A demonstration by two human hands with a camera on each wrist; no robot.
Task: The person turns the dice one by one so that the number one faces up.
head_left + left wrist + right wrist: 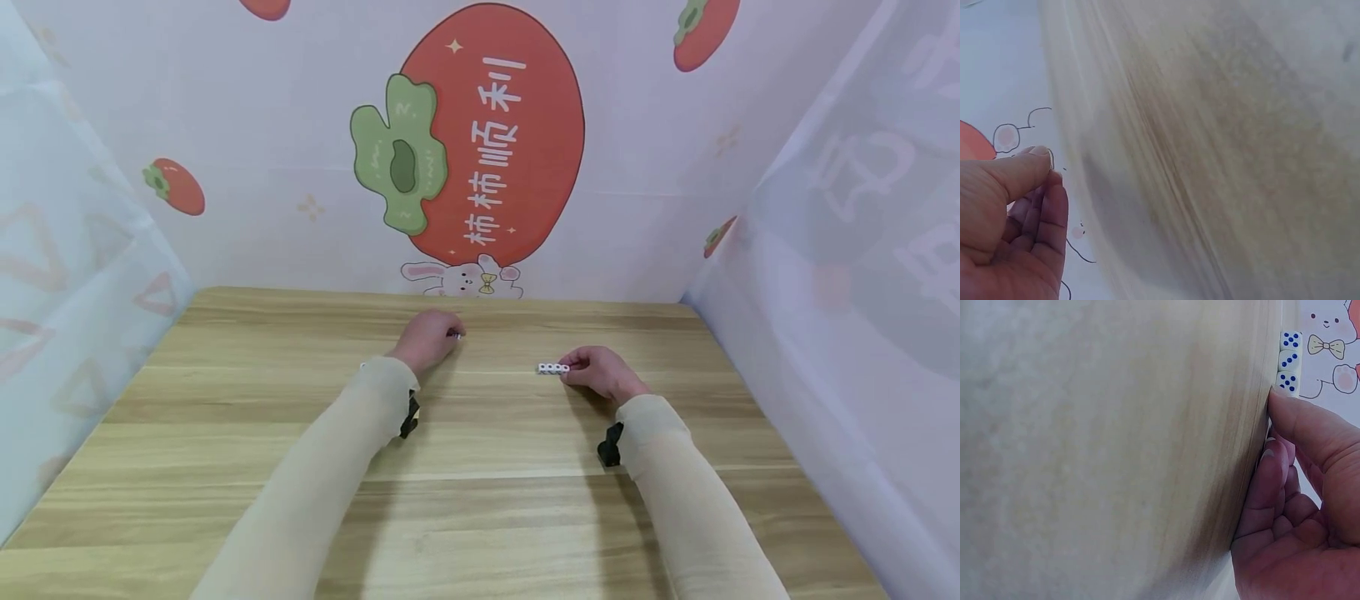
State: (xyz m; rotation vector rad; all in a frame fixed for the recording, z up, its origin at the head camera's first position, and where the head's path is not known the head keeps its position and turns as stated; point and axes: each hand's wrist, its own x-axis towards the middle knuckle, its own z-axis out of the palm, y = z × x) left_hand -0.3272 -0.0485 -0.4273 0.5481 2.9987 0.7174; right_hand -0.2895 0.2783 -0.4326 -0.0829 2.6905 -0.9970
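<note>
At the middle right of the table, a row of white dice with blue pips lies in line. My right hand pinches the right end of this row between thumb and fingers. In the right wrist view the dice stick out past the thumb tip, several pips showing on their faces. Farther back and left, my left hand has thumb and forefinger brought together on a small white die, mostly hidden by the fingers. The left wrist view shows the thumb meeting the fingertips close to the table.
The wooden table ends at a printed back curtain, with cloth walls on both sides. A small white thing peeks out beside the left sleeve. Dark wrist straps show below the cuffs.
</note>
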